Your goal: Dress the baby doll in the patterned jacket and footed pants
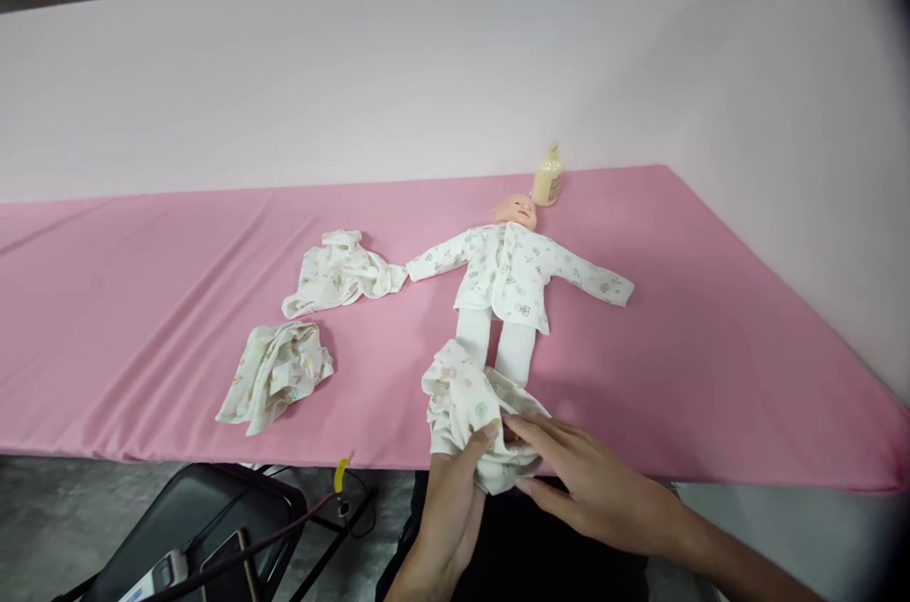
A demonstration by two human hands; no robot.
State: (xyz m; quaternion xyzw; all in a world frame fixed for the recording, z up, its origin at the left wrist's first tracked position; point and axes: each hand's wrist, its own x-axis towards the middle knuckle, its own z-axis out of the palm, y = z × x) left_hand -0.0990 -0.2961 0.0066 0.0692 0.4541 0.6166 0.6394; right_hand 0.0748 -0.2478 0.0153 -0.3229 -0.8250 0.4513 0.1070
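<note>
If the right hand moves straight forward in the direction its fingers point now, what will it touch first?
The right hand points left, and its fingertips already touch the bunched printed garment at the doll's feet. Just past the cloth, the left hand's thumb would probably come next, though depth is unclear.

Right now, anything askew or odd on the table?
Nothing spilled or damaged. The doll lies flat on the pink table cover in its top, bare-legged; both hands, left hand and right hand, bunch printed pants at its feet. Two crumpled garments lie left; the bottle stands upright.
</note>
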